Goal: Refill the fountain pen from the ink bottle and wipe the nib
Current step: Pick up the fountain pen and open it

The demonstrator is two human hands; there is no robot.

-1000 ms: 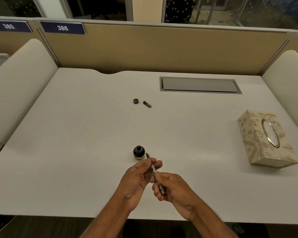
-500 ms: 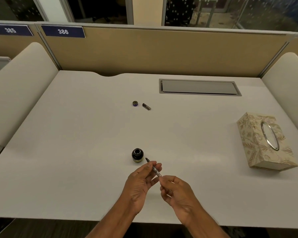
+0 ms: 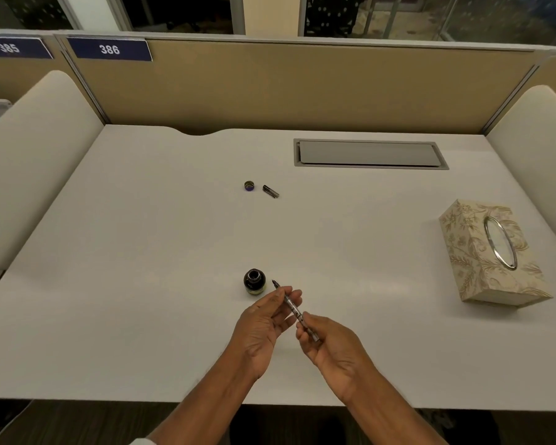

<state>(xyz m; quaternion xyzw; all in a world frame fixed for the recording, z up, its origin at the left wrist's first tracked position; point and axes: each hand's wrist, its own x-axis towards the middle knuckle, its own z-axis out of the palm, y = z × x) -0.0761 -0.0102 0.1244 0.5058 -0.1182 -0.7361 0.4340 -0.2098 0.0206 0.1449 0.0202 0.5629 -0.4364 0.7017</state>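
A small dark ink bottle [image 3: 254, 281] stands uncapped on the white desk [image 3: 142, 252]. Just to its right I hold the fountain pen [image 3: 293, 308] above the desk, nib pointing up and left toward the bottle. My left hand [image 3: 264, 326] pinches the front part near the nib. My right hand [image 3: 331, 348] grips the rear end of the barrel. The bottle's cap [image 3: 249, 185] and the pen's cap [image 3: 270, 191] lie side by side farther back on the desk.
A patterned tissue box [image 3: 488, 255] sits at the right. A grey cable hatch [image 3: 369, 154] is set into the desk at the back. Tan partition walls close off the back, with padded white dividers on both sides.
The pen has tilted from near upright to slanting, nib toward the bottle. My hands have drawn slightly apart along the barrel.
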